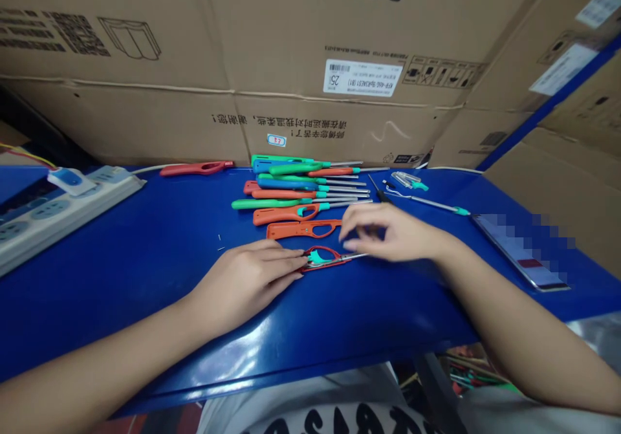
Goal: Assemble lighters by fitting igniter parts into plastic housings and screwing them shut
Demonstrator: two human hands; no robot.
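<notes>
My left hand (247,279) lies low over the table, its fingers closed on the rear of a red gas lighter half-shell. This open lighter (330,259) has a turquoise trigger inside and a metal tube pointing right. My right hand (383,232) hovers above that tube, fingers curled, with a gap between thumb and fingertips; nothing shows in it. An orange half-shell (291,229) lies just behind the lighter, its right end close to my right fingertips. Behind it an orange lighter (286,214) rests at the front of a row.
Several green, blue and orange lighters (291,185) lie at the back. A red shell (196,169) is to their left. A power strip (63,211) stands left, a phone (521,253) right. Near the cardboard wall (281,97) lie a screwdriver (381,191), a metal tube with turquoise tip (436,206) and small parts (407,180).
</notes>
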